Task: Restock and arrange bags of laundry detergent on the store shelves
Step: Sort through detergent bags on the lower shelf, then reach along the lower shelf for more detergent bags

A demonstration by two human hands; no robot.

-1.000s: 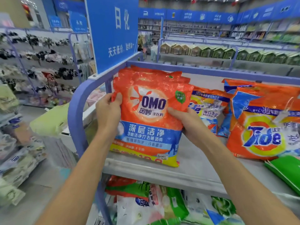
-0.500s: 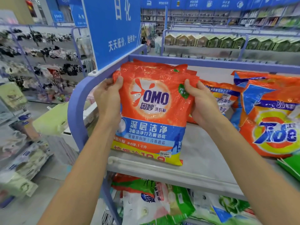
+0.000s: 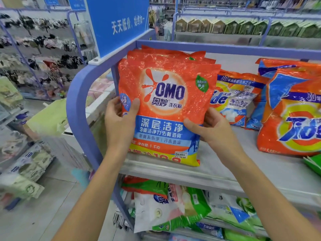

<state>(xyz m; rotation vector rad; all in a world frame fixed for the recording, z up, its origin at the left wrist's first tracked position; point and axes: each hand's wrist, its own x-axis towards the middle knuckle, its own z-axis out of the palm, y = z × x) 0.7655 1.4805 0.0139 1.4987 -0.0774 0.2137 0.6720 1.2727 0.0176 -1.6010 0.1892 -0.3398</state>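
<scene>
Right now, just right of the purple frame rail (image 3: pixel 78 105), you are clamping your left hand (image 3: pixel 119 122) on the left edge of the front OMO bag (image 3: pixel 166 105). Your thumb is lying across its face, and your forearm is rising from below. That bag is standing upright at the near left end of the top shelf (image 3: pixel 225 171), backing onto more OMO bags. It is probably handling as a soft, slumping pouch of powder with some weight. Its glossy film looks slippery, so the side edges at mid-height are likely serving you best. Your right hand (image 3: pixel 212 131) is gripping the right edge, thumb in front, forearm angling in from the near right. Further right, Tide bags (image 3: pixel 295 119) are leaning on the same shelf.
</scene>
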